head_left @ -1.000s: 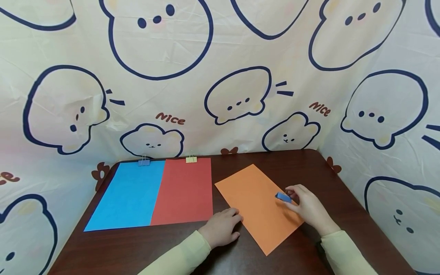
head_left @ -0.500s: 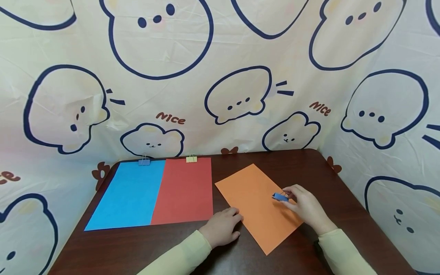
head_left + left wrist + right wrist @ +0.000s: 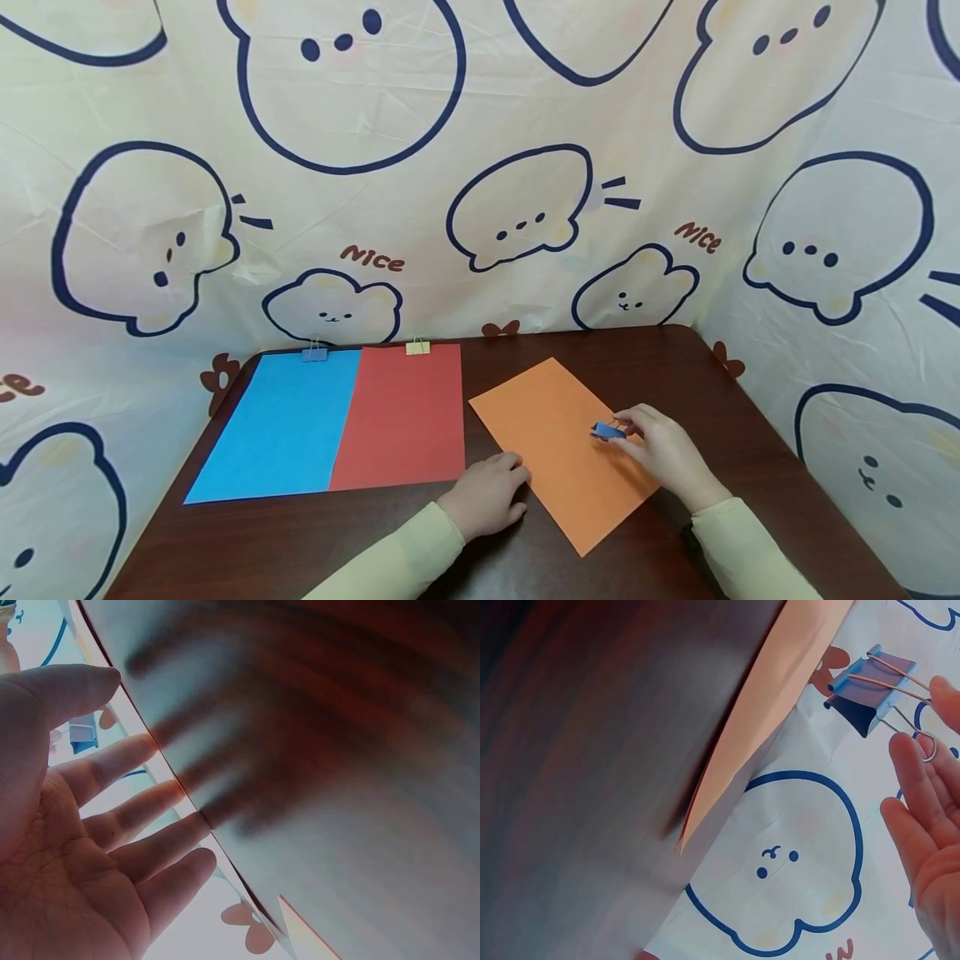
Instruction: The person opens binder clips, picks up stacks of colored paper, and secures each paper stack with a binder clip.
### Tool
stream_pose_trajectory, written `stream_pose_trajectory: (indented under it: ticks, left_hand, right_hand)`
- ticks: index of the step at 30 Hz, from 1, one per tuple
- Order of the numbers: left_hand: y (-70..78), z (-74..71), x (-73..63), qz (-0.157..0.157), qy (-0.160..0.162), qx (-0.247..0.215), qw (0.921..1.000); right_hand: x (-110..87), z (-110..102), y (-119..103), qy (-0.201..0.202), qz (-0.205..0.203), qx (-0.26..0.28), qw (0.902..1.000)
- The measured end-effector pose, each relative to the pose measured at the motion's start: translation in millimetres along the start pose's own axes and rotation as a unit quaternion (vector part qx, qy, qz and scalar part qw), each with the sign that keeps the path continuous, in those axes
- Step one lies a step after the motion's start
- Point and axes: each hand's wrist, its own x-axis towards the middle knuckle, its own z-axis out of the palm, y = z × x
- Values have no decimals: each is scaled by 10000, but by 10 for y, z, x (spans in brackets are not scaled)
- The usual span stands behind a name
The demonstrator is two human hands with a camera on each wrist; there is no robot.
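My right hand (image 3: 667,454) pinches a blue binder clip (image 3: 606,431) by its wire handles, thumb on one side and fingers on the other. The clip hangs above an orange sheet (image 3: 547,425) that lies turned at an angle on the table. In the right wrist view, the binder clip (image 3: 874,686) is apart from the paper, and its wire handles reach toward the thumb and fingertips. My left hand (image 3: 486,496) rests palm down at the sheet's left edge, fingertips on or beside the paper. In the left wrist view its fingers (image 3: 127,814) look straight and hold nothing.
A blue sheet (image 3: 277,425) and a red sheet (image 3: 405,417) lie side by side on the left of the dark table (image 3: 510,358). A blue binder clip (image 3: 315,355) and a yellow one (image 3: 417,347) sit at their top edges. Printed cloth (image 3: 525,108) surrounds the table.
My right hand has drifted slightly left over the orange sheet, carrying the blue binder clip, which has turned a little. My left hand and the sheets look almost the same.
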Motion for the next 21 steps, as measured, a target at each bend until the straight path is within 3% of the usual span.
stream_pose_trajectory:
  ticks: [21]
  left_hand:
    - [8, -5, 8, -38, -78, -75, 9999]
  right_hand:
    - [5, 23, 30, -140, -255, -144, 9995]
